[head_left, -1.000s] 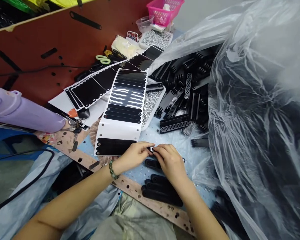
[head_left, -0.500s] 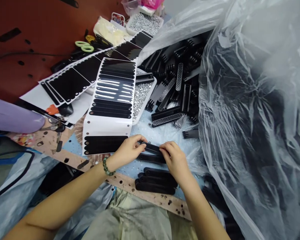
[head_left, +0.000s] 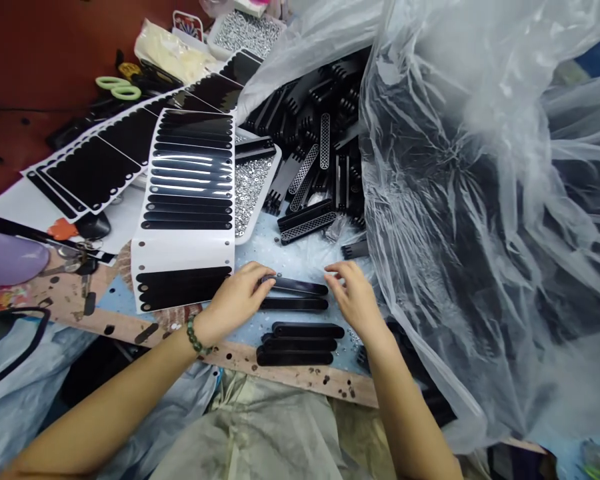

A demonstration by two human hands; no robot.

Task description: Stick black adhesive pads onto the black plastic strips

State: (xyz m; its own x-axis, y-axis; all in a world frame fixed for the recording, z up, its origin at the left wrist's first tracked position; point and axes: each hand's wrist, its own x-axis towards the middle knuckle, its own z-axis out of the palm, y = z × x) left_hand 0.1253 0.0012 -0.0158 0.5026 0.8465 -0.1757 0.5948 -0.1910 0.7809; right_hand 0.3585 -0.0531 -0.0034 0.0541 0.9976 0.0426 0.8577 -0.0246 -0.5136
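My left hand (head_left: 235,300) pinches the left end of a slim black bar (head_left: 300,287) between thumb and fingers. My right hand (head_left: 353,297) hovers to the right of that bar, fingers spread, holding nothing. Just below lies a second black bar (head_left: 294,304), and nearer me several more form a loose stack (head_left: 297,345). Left of my left hand is a white backing sheet (head_left: 183,250) carrying rows of glossy black strips. A white tray of small silver rivets (head_left: 249,187) sits beyond the bars.
A heap of black comb-like and mesh parts (head_left: 310,147) spills from a clear plastic sheet (head_left: 473,200) on the right. Further black-strip sheets (head_left: 95,163), green-handled scissors (head_left: 119,88) and a purple bottle (head_left: 10,259) lie left. A holed wooden strip (head_left: 290,367) edges the near side.
My right hand has let go of the bar and lifted off to the right. The bar now lies flat beside the other one, with my left hand still on it. The view has shifted.
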